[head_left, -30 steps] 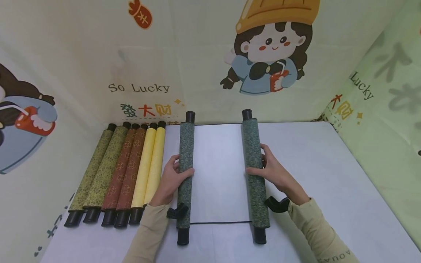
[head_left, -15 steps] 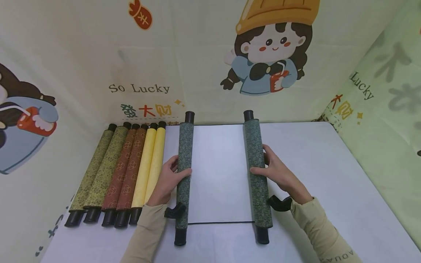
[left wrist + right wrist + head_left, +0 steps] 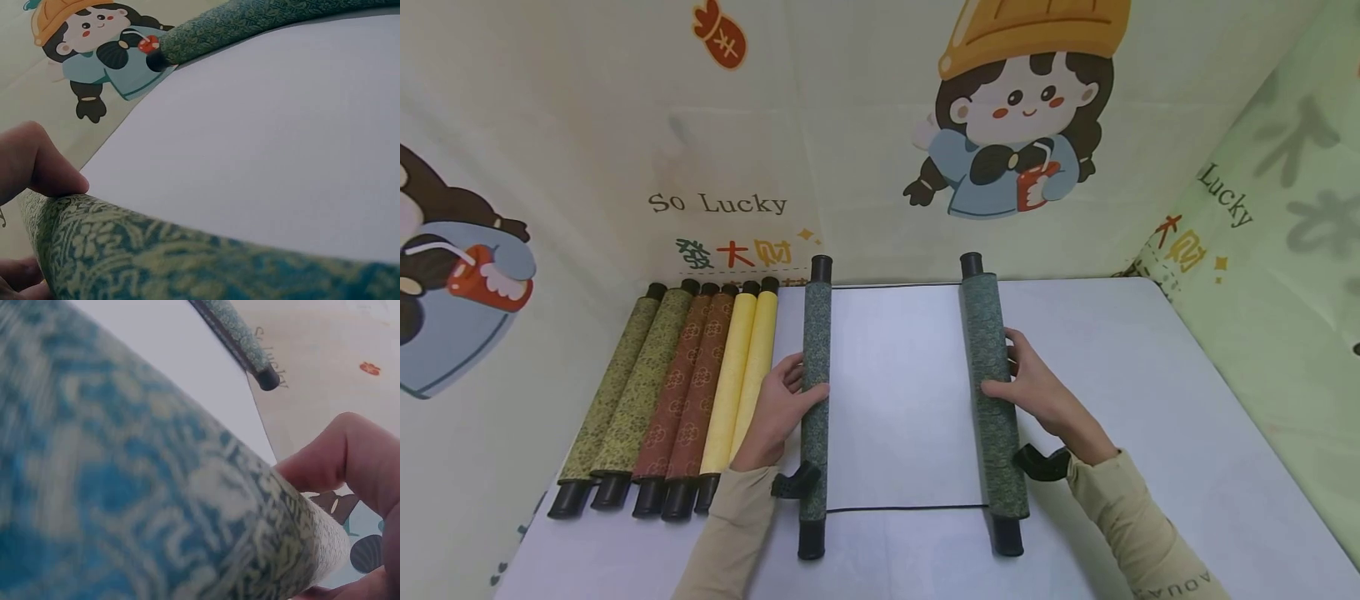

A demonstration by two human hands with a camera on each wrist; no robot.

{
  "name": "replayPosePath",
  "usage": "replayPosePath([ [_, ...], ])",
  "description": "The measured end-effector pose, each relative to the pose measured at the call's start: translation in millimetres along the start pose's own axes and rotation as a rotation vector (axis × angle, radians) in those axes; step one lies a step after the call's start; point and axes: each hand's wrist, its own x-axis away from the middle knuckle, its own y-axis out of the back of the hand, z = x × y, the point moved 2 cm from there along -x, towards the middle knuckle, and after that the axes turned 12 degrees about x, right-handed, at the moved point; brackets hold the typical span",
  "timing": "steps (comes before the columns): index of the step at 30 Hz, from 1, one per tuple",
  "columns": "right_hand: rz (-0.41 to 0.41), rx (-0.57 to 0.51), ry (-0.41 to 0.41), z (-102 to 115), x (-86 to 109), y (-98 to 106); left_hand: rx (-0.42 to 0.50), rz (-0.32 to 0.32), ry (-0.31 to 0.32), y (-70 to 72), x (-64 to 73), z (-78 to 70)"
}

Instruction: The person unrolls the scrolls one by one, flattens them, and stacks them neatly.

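- White tabletop (image 3: 1112,358), its nearest visible part along the bottom of the head view, looks smooth and should let the rolls turn easily.
- Left hand (image 3: 775,412), left of centre, grips the left roll (image 3: 816,342), thumb on the inner side, fingers at the outer.
- Right hand (image 3: 1037,387), right of centre, holds the right roll (image 3: 988,325) likewise; this roll looks thicker and leans, its top toward the left of the frame.
- White sheet (image 3: 902,392), mid-frame, spans between the two rolls, dark-edged at its bottom; even, gentle tension would probably suit it, both rolls squared so it does not skew or crease.
- Olive rolls (image 3: 646,379), brown rolls (image 3: 677,383) and yellow rolls (image 3: 732,375) lie side by side at left; the left elbow is best kept off them.
- Pale printed backdrop (image 3: 865,125) fills the top, with a cartoon figure (image 3: 1018,133) upper right of centre.
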Motion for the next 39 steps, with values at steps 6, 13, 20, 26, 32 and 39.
replayPosePath([
  [6, 0.002, -0.007, 0.015, -2.5, 1.4, 2.9, 0.003, -0.011, 0.0, 1.4, -1.3, 1.2],
  [13, 0.016, -0.013, 0.038, -4.1, 2.1, 6.8, 0.0, -0.002, 0.009, 5.9, -0.2, -0.9],
  [20, 0.036, -0.035, 0.037, -3.8, 3.2, 9.0, -0.013, -0.002, 0.024, 5.5, -1.9, -3.7],
  [26, 0.039, -0.03, 0.018, -4.2, 1.7, 7.7, -0.028, 0.003, 0.03, 3.0, -0.6, -5.4],
  [32, 0.013, 0.008, -0.042, -5.0, 0.0, 7.9, -0.013, 0.005, 0.046, 1.7, -0.9, -7.2],
  [39, -0.014, 0.066, -0.095, -5.1, -0.5, 8.9, -0.022, -0.008, 0.055, 0.0, -3.5, -6.9],
])
